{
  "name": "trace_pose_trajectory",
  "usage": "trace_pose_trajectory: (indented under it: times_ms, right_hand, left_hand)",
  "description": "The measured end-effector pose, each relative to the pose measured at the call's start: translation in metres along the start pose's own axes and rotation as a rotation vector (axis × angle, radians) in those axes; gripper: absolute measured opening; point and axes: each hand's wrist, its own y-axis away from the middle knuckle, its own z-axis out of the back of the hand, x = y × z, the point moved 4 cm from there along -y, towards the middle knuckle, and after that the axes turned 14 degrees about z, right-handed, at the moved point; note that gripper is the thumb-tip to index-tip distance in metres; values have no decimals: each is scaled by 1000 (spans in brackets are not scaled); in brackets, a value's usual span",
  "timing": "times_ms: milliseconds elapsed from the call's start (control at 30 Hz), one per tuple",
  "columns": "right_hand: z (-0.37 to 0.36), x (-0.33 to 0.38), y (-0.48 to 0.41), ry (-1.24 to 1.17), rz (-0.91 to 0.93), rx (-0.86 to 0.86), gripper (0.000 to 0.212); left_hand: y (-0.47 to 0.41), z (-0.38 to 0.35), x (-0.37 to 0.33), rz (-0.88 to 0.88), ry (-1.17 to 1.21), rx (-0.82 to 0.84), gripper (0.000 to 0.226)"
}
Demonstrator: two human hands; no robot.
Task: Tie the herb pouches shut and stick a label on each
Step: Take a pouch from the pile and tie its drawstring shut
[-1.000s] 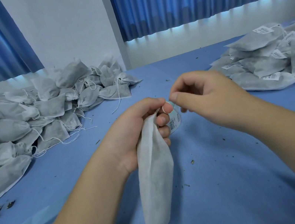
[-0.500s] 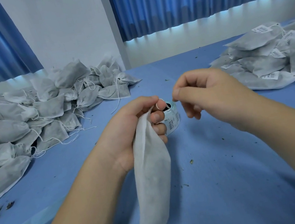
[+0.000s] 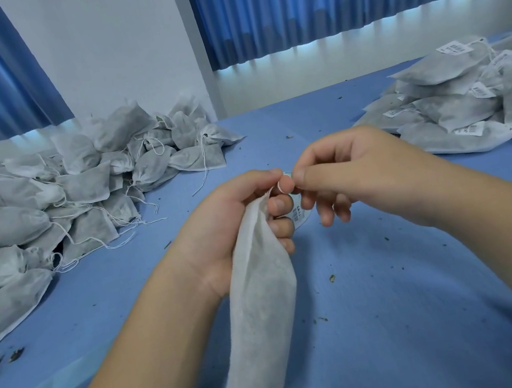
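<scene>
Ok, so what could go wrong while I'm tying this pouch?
1. The pouch hangs from the left hand, gripped only at its neck. If the right hand tugs the string hard, the pouch may slip and spill herbs; crumbs already dot the table.
2. The label roll sits right behind both hands, mostly hidden, so a hand could knock it away.

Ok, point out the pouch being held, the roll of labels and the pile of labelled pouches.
pouch (image 3: pixel 258 295): head view, middle of its hanging body.
roll of labels (image 3: pixel 300 217): head view, its printed outer side.
pile of labelled pouches (image 3: pixel 458 112): head view, a pouch in the pile's middle.
</scene>
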Motion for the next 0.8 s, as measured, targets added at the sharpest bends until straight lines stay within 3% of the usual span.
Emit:
trace_pose_trajectory:
  times_ms: [333,467,667,800]
  right_hand:
    - [-1,-8,0,-29,-67,45,8]
    - [-1,-11,0,-29,-92,49,15]
    - [-3,-8,0,-41,-80,70,21]
    - [1,-8,0,-42,-75,44,8]
  left_hand:
    - [1,1,0,-92,-247,-117,19]
    - [0,3,0,-93,-288,-138,30]
    - [2,1,-1,-87,-331,-108,21]
    - [5,1,-3,-92,-355,-111,15]
